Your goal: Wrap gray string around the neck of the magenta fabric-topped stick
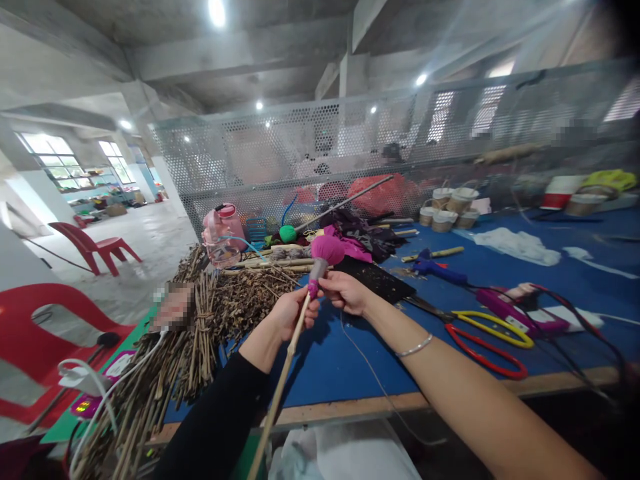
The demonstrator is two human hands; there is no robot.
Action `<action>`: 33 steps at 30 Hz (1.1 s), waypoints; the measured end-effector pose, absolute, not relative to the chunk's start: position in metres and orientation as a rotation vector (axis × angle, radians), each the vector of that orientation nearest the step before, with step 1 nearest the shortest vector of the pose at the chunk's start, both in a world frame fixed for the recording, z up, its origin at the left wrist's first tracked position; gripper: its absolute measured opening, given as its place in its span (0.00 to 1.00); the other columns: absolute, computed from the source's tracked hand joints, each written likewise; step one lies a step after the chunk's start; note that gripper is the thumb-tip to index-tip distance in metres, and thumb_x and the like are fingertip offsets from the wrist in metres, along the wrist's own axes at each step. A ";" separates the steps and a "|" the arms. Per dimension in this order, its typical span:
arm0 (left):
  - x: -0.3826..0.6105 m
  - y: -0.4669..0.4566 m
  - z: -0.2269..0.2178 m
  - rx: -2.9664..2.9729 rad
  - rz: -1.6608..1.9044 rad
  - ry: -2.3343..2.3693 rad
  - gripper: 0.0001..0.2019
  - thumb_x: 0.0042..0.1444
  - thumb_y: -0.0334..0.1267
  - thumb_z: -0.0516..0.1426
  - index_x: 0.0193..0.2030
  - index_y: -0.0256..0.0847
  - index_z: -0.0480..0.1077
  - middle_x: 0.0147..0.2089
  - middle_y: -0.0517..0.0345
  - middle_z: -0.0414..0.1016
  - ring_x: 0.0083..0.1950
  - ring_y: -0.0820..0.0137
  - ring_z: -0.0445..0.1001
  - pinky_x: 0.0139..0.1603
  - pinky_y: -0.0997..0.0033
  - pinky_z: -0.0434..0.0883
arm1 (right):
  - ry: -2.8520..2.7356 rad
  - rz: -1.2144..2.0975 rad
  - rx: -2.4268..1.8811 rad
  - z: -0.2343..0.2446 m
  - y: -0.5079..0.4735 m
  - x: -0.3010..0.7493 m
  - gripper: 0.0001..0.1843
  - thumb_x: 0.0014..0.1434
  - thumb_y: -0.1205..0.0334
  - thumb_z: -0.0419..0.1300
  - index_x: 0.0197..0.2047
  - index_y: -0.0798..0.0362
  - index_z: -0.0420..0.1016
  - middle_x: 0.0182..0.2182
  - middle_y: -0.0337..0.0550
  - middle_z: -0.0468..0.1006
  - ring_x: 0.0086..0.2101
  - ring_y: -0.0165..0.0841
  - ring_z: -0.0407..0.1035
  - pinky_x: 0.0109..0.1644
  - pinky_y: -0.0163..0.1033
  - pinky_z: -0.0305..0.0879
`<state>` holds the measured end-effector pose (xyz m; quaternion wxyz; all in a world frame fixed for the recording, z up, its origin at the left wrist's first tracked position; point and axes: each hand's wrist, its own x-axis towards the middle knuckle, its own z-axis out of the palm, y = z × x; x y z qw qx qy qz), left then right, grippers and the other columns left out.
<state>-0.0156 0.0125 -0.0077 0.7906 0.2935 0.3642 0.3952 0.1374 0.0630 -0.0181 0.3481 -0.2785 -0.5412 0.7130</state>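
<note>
A long thin wooden stick (pixel 280 387) rises from the bottom of the view, topped by a magenta fabric ball (pixel 327 250) with a grey wrapped neck below it. My left hand (pixel 290 313), in a black sleeve, is closed round the stick just under the neck. My right hand (pixel 345 292), a silver bangle on its wrist, pinches the wrapped neck where pink binding shows. A thin thread (pixel 370 373) hangs down from under my right hand. Both hands hover over the blue table top (pixel 340 367).
A heap of dried twigs (pixel 200 333) fills the table's left. Red and yellow scissors (pixel 487 337), a blue glue gun (pixel 437 269), a pink bottle (pixel 223 233) and woven baskets (pixel 445 213) lie beyond. A perforated metal screen (pixel 350 147) backs the table. Red plastic chairs (pixel 95 247) stand left.
</note>
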 end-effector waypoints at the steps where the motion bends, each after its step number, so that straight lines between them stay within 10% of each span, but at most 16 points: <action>1: -0.015 0.015 -0.012 0.680 0.879 0.915 0.17 0.61 0.45 0.46 0.34 0.32 0.66 0.20 0.60 0.63 0.15 0.80 0.61 0.13 0.83 0.60 | -1.409 1.816 -0.809 -0.021 0.064 0.137 0.19 0.44 0.52 0.66 0.30 0.56 0.65 0.14 0.28 0.59 0.13 0.17 0.39 0.13 0.27 0.32; 6: -0.010 0.017 -0.020 0.847 1.035 1.103 0.21 0.55 0.55 0.48 0.35 0.36 0.65 0.28 0.56 0.69 0.19 0.77 0.66 0.17 0.77 0.65 | -1.420 1.720 -0.950 -0.027 0.065 0.133 0.20 0.43 0.51 0.66 0.27 0.54 0.62 0.10 0.24 0.50 0.12 0.19 0.39 0.13 0.28 0.33; 14: -0.003 0.009 -0.014 1.054 1.073 1.227 0.16 0.54 0.50 0.53 0.26 0.39 0.59 0.17 0.69 0.54 0.13 0.83 0.49 0.13 0.81 0.45 | -1.484 1.583 -0.905 -0.026 0.062 0.131 0.19 0.45 0.48 0.63 0.27 0.55 0.65 0.10 0.25 0.51 0.11 0.19 0.40 0.14 0.30 0.33; 33: -0.016 0.005 0.000 0.572 0.947 0.575 0.15 0.59 0.47 0.49 0.33 0.36 0.63 0.19 0.71 0.41 0.14 0.85 0.37 0.11 0.88 0.38 | -1.448 1.603 -0.708 -0.008 0.056 0.133 0.17 0.45 0.51 0.64 0.26 0.55 0.64 0.11 0.25 0.50 0.13 0.19 0.38 0.15 0.30 0.32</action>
